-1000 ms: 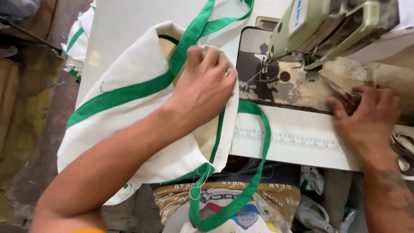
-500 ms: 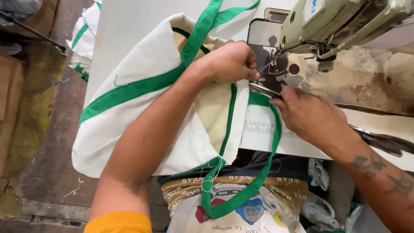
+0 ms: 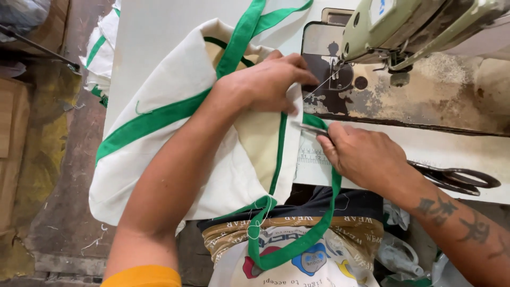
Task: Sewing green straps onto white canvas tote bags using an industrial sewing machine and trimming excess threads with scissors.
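Observation:
A white cloth bag [image 3: 175, 138] with green trim and green handles lies across the sewing table [image 3: 159, 32] and hangs over its near edge. My left hand [image 3: 265, 82] grips the bag's top edge just left of the sewing machine's needle [image 3: 336, 69]. A thin thread [image 3: 319, 85] runs from the bag to the needle. My right hand [image 3: 366, 157] holds small metal thread snips [image 3: 307, 128], their tip at the bag's green edge below my left hand. One green handle loop [image 3: 297, 244] dangles over my lap.
The pale green sewing machine [image 3: 419, 26] stands at the upper right on a worn metal plate [image 3: 451, 101]. Large black-handled scissors [image 3: 459, 178] lie on the table to the right. More white and green bags [image 3: 98, 58] hang off the table's left side above the floor.
My right hand came in from the right side of the table to the bag's edge, now holding the snips. My left hand closed on the bag's edge beside the needle.

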